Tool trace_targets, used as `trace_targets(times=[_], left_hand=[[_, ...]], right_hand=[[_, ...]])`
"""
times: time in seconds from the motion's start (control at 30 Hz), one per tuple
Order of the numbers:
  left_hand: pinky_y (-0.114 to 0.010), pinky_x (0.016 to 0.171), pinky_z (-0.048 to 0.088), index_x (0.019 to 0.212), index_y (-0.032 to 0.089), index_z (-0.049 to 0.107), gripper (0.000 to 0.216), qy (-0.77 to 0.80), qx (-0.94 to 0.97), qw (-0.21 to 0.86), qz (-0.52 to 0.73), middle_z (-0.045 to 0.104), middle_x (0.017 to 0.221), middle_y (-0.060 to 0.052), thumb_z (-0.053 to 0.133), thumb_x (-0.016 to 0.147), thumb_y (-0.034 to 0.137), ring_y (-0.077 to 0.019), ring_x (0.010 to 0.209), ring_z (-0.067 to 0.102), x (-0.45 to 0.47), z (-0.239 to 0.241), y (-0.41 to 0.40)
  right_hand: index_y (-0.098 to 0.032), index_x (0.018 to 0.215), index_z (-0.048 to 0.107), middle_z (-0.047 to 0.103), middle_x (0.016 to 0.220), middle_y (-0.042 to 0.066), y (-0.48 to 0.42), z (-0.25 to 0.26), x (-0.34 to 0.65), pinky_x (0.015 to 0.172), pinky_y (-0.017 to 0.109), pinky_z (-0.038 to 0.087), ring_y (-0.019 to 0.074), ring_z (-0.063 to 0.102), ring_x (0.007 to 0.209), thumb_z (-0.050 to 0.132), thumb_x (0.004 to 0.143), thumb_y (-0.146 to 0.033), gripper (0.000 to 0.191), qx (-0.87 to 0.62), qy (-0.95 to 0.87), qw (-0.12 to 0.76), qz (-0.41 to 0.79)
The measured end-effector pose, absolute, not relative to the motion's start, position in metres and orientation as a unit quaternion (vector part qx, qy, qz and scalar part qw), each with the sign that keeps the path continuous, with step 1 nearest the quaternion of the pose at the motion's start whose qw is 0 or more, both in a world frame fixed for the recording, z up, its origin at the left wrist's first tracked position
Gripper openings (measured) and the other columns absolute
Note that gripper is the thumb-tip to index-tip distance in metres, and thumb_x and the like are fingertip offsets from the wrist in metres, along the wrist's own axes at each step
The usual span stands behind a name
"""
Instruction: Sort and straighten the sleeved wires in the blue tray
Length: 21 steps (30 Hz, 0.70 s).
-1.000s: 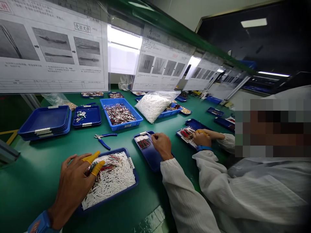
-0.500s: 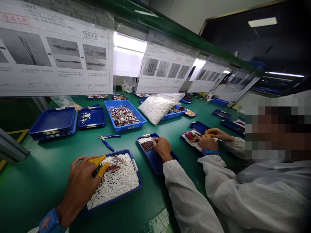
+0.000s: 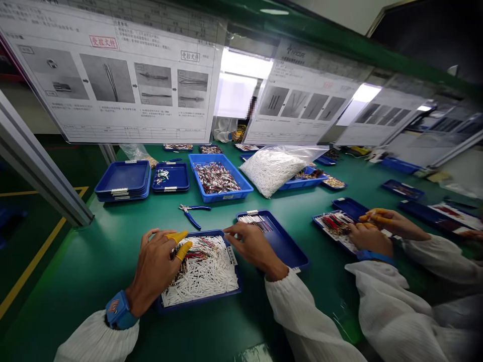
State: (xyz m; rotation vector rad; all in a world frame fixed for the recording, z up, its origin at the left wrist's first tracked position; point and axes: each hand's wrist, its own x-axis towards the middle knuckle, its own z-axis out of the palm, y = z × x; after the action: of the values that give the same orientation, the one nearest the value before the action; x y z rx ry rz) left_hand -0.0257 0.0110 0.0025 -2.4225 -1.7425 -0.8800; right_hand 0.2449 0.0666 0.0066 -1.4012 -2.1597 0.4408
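My left hand [image 3: 156,266], with yellow finger cots on two fingers, is curled over the left side of a blue tray of white sleeves [image 3: 207,276]. A bundle of thin coloured wires [image 3: 198,249] reaches out from under its fingers; the grip itself is partly hidden. My right hand [image 3: 254,246] hovers between this tray's far right corner and a second blue tray [image 3: 285,241], fingers stretched out and apart with nothing visible in them. In that second tray lies a neat row of white-ended wires [image 3: 256,222], partly behind my right hand.
Cutting pliers [image 3: 194,215] lie beyond the trays. Behind stand stacked trays [image 3: 123,181], a blue bin of wire pieces [image 3: 221,183] and a bag of white sleeves [image 3: 277,168]. A co-worker's hands [image 3: 372,239] work at the right. Instruction sheets [image 3: 124,80] hang above.
My right hand has left the row of wires and moved left toward the tray of white sleeves. My left hand stays over that tray. The view has turned left.
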Motion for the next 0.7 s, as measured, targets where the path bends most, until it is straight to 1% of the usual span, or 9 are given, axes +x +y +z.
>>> trace_targets(times=[0.1,0.2,0.3,0.4,0.47,0.5,0.57,0.63,0.7], left_hand=[[-0.058,0.104,0.037,0.092,0.02,0.077,0.016,-0.561,-0.778,0.016,-0.283,0.079,0.102,-0.011,0.061,0.091,0.026,-0.0316,0.11,0.069,-0.026,0.002,0.012],[-0.058,0.104,0.038,0.101,0.019,0.076,0.019,-0.559,-0.777,0.016,-0.289,0.079,0.103,-0.011,0.063,0.091,0.027,-0.0317,0.11,0.069,-0.026,0.002,0.012],[-0.058,0.103,0.038,0.101,0.019,0.077,0.019,-0.557,-0.777,0.01,-0.293,0.079,0.102,-0.01,0.062,0.092,0.026,-0.032,0.109,0.069,-0.025,0.001,0.012],[-0.06,0.103,0.038,0.097,0.02,0.078,0.017,-0.559,-0.775,0.003,-0.294,0.079,0.101,-0.01,0.063,0.092,0.026,-0.0329,0.109,0.069,-0.024,0.001,0.011],[-0.061,0.104,0.038,0.098,0.02,0.078,0.016,-0.559,-0.775,-0.006,-0.295,0.079,0.101,-0.01,0.064,0.091,0.026,-0.0332,0.11,0.069,-0.024,0.002,0.011],[-0.062,0.104,0.037,0.098,0.02,0.078,0.016,-0.559,-0.774,-0.012,-0.297,0.079,0.1,-0.01,0.064,0.091,0.026,-0.0332,0.11,0.069,-0.023,0.003,0.011],[-0.062,0.105,0.037,0.1,0.021,0.078,0.018,-0.56,-0.77,-0.033,-0.303,0.08,0.101,-0.009,0.064,0.092,0.028,-0.0326,0.11,0.069,-0.021,0.004,0.01],[-0.061,0.104,0.038,0.102,0.023,0.077,0.019,-0.561,-0.765,-0.062,-0.311,0.08,0.103,-0.008,0.063,0.093,0.031,-0.0318,0.109,0.069,-0.018,0.006,0.008],[-0.06,0.103,0.04,0.105,0.024,0.077,0.02,-0.561,-0.757,-0.097,-0.319,0.08,0.103,-0.006,0.064,0.093,0.033,-0.0309,0.109,0.068,-0.014,0.008,0.006]], right_hand=[[-0.022,0.102,0.08,0.075,0.093,0.007,0.058,0.008,0.213,0.074,0.03,0.048,0.0216,0.069,0.083,0.066,0.092,-0.025,0.018,-0.499,-0.828,0.195,0.164],[-0.02,0.103,0.08,0.074,0.094,0.01,0.057,0.003,0.195,0.077,0.032,0.047,0.0258,0.068,0.092,0.068,0.091,-0.025,0.017,-0.522,-0.826,0.166,0.129],[-0.017,0.094,0.08,0.073,0.091,0.012,0.058,-0.002,0.188,0.077,0.034,0.046,0.0282,0.067,0.092,0.067,0.089,-0.018,0.015,-0.54,-0.815,0.169,0.121],[-0.018,0.088,0.079,0.074,0.087,0.009,0.06,-0.006,0.19,0.074,0.032,0.046,0.025,0.066,0.085,0.065,0.089,-0.017,0.015,-0.548,-0.803,0.192,0.131],[-0.019,0.086,0.079,0.074,0.084,0.007,0.061,-0.007,0.195,0.071,0.031,0.046,0.0213,0.065,0.078,0.066,0.089,-0.02,0.014,-0.55,-0.788,0.224,0.162],[-0.019,0.085,0.079,0.074,0.083,0.006,0.061,-0.006,0.198,0.07,0.03,0.046,0.0202,0.065,0.074,0.067,0.089,-0.022,0.013,-0.549,-0.769,0.259,0.199],[-0.018,0.083,0.079,0.075,0.079,0.005,0.061,-0.004,0.204,0.067,0.031,0.047,0.0198,0.064,0.071,0.07,0.086,-0.03,0.016,-0.532,-0.704,0.35,0.314],[-0.018,0.083,0.08,0.075,0.078,0.006,0.059,0.001,0.207,0.069,0.032,0.047,0.0206,0.064,0.074,0.075,0.082,-0.039,0.022,-0.493,-0.619,0.433,0.431],[-0.019,0.085,0.081,0.075,0.077,0.004,0.054,0.006,0.206,0.072,0.032,0.048,0.0194,0.062,0.074,0.08,0.077,-0.043,0.026,-0.461,-0.56,0.473,0.5]])
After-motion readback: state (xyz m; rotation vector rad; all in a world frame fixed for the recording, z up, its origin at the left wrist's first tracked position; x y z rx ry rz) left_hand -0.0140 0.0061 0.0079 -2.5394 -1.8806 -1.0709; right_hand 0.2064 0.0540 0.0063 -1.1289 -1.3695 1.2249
